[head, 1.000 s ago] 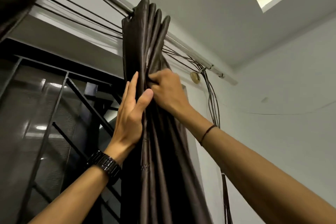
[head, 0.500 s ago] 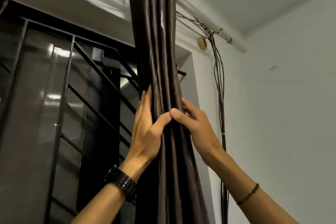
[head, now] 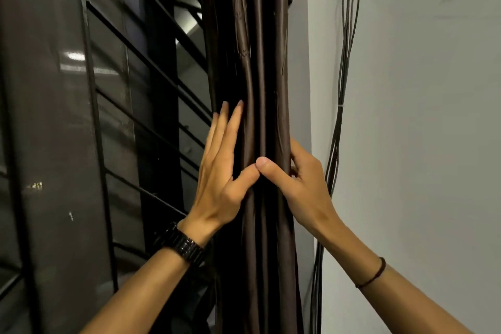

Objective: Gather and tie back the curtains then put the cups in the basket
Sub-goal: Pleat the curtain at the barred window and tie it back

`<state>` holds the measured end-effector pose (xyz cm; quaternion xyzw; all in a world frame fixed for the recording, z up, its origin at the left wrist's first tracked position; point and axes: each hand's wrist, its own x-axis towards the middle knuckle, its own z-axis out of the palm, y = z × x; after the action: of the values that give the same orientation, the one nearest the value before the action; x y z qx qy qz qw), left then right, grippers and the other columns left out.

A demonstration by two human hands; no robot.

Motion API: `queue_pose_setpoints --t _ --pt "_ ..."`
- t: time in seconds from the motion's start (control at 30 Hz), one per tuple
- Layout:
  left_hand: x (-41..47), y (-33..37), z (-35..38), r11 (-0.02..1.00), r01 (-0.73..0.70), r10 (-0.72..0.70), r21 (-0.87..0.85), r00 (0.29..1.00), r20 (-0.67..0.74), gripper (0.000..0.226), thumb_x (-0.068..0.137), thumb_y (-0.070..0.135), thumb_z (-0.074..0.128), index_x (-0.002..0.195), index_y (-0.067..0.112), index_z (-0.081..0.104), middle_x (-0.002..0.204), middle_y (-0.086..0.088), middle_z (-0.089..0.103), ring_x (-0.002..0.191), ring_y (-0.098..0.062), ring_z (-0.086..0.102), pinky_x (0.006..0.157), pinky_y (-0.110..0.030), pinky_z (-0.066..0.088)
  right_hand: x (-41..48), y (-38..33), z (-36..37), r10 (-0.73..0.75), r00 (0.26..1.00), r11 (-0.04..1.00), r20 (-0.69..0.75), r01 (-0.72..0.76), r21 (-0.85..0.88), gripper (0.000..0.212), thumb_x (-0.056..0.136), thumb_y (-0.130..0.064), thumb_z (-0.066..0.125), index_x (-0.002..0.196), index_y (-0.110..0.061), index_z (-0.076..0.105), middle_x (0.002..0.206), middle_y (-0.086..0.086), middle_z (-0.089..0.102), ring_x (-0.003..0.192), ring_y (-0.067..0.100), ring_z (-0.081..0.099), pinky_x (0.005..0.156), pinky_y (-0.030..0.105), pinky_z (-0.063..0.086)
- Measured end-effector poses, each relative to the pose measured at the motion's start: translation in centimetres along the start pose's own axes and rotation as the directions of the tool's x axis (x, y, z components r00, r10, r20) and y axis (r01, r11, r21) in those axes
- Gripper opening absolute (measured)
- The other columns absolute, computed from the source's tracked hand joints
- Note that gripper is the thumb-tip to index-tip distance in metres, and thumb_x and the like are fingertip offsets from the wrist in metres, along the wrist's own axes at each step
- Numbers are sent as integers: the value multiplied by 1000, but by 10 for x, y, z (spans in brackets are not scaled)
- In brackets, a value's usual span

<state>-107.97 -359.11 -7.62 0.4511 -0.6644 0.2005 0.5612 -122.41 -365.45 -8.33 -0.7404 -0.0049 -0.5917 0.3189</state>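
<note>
Head view. The dark brown curtain (head: 260, 116) hangs as a gathered column through the centre of frame, running from 12 o'clock to 6 o'clock. Its fabric is smooth with a satin-like sheen, pressed into narrow rounded vertical pleats; a puckered seam shows on one fold toward the top.

The left hand (head: 221, 171) lies against the curtain's left flank, just left of centre — fingers extended, pointing to 12 o'clock, flat along the folds, thumb angled across the front toward 2 o'clock. It presses and cups the bundle rather than closing round it. A black link-band wristwatch (head: 181, 243), glossy and segmented, sits on that wrist at about 7 o'clock.

The right hand (head: 299, 184) grips the curtain's right edge: thumb laid across the front pleats, its tip touching the left thumb at centre, the fingers curled behind the fabric and mostly hidden. A thin dark cord bracelet (head: 372, 275) circles the right forearm at 5 o'clock.

At 9 o'clock stands a black metal window grille (head: 92, 106) of straight upright and diagonal bars over dark, reflective glass. At 3 o'clock a bundle of thin dark cables (head: 343, 81) runs down the plain, matt white wall (head: 423, 144), beside the curtain but apart from it.

Cups and basket are not in view.
</note>
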Motion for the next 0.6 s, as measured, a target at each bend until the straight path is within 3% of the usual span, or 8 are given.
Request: queue_pose_setpoints --t 0.1,0.2,0.3,0.4,0.5,0.6 --pt "-27 -7 -1 999 9 -8 -44 1000 29 75 93 46 36 164 24 26 176 0 11 163 -16 3 130 -57 9 -24 3 3 10 1000 998 26 -9 -64 49 92 -28 73 138 -19 58 120 -11 72 110 6 69 90 19 54" --pt "-57 -16 -5 998 39 -39 -51 999 0 61 98 39 30 155 22 44 174 0 19 162 -18 11 131 -44 11 -45 6 10 8 999 993 48 -2 -120 67 85 -37 78 145 -20 52 127 -12 68 117 8 66 97 27 55" --pt "-85 -24 -7 994 105 -106 -23 994 -40 42 102 27 48 143 34 56 170 6 30 157 -12 27 126 -23 23 -65 11 21 29 998 979 57 -17 -201 84 78 -38 87 149 -28 45 136 -17 62 126 5 60 103 32 52" --pt "-106 -35 -7 985 174 -172 9 980 -97 51 97 5 67 136 38 61 164 7 39 151 -11 38 121 -20 34 -80 23 35 105 994 954 43 -88 -286 86 79 -25 83 152 -35 39 138 -19 58 128 5 56 104 35 51" --pt "-124 -44 -8 965 257 -248 57 960 -132 63 88 0 78 135 38 61 150 9 47 136 -7 52 104 -24 52 -94 39 40 162 987 944 17 -150 -293 74 83 -5 75 147 -30 47 121 -17 65 113 2 63 93 25 55" --pt "-146 -54 -8 881 473 -468 9 875 -123 71 81 0 85 132 39 55 130 11 55 104 -6 67 77 -20 60 -111 53 39 243 970 927 -14 -237 -290 68 77 4 72 136 -25 56 103 -12 69 94 3 67 76 15 52"
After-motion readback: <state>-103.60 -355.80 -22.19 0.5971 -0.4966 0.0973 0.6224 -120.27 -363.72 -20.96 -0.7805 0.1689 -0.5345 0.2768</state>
